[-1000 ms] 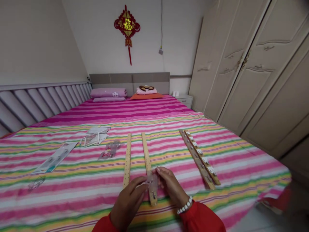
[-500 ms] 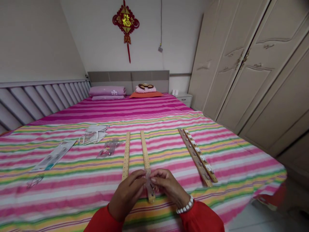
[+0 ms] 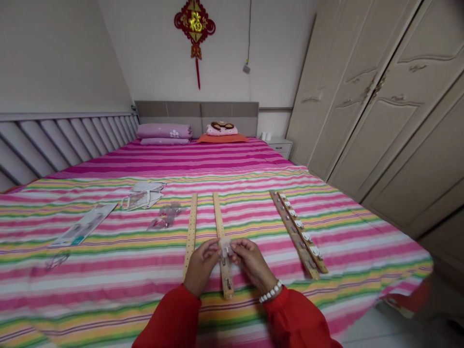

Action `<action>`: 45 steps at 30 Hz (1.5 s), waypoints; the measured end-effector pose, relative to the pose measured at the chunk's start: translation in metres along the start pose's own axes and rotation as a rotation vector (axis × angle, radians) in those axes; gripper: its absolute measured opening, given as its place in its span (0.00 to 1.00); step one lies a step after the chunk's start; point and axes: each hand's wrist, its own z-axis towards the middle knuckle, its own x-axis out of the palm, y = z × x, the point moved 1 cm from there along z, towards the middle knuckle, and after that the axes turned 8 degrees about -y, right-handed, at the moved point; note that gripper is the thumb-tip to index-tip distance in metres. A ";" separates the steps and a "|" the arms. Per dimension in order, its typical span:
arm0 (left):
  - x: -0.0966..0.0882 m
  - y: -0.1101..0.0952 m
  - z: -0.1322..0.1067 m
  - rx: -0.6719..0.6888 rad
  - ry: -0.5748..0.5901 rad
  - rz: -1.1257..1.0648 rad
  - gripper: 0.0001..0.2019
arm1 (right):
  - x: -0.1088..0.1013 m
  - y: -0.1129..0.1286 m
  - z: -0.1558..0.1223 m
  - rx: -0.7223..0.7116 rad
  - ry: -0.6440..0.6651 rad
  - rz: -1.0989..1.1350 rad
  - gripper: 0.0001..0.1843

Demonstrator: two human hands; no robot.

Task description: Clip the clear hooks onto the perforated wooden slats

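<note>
Between my hands is a small clear plastic square with a metal hook (image 3: 225, 243), like an adhesive wall hook. My left hand (image 3: 200, 266) pinches its left edge and my right hand (image 3: 253, 263) pinches its right edge. Directly beneath lies a narrow wooden strip (image 3: 219, 215), running away from me. Small metal hooks (image 3: 227, 283) sit on its near end. A second wooden strip (image 3: 191, 225), with rows of holes, lies to the left, its near end partly hidden by my left hand.
Two strips lie at the right, one brown with small metal hooks (image 3: 294, 232), one bearing white hooks (image 3: 307, 237). Small clear packets (image 3: 166, 215), a pile of white packaging (image 3: 143, 195), a long hook package (image 3: 86, 224) and a wiry tangle (image 3: 57, 260) rest on the striped bedspread (image 3: 119, 290).
Both hands have moved a little away from me along the strip, with the clear hook held between them. The hooks on the strip's near end show more plainly now.
</note>
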 end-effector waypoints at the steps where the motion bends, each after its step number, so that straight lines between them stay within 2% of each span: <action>1: 0.002 0.001 0.005 -0.012 -0.017 -0.019 0.23 | 0.001 0.000 0.005 -0.014 -0.009 -0.018 0.13; 7: 0.006 0.012 0.033 -0.024 -0.065 -0.041 0.23 | 0.001 -0.009 0.030 -0.062 -0.030 -0.110 0.12; 13: 0.005 0.036 0.046 -0.080 -0.101 -0.009 0.22 | -0.002 -0.024 0.042 -0.059 -0.059 -0.167 0.09; 18: 0.005 0.047 0.049 -0.088 -0.126 0.033 0.21 | -0.004 -0.029 0.047 -0.072 -0.080 -0.224 0.07; 28: 0.008 0.050 0.052 -0.075 -0.160 0.080 0.18 | -0.005 -0.032 0.050 -0.087 -0.092 -0.274 0.08; 45: 0.009 0.062 0.052 -0.067 -0.190 0.120 0.19 | -0.004 -0.038 0.054 -0.096 -0.122 -0.237 0.07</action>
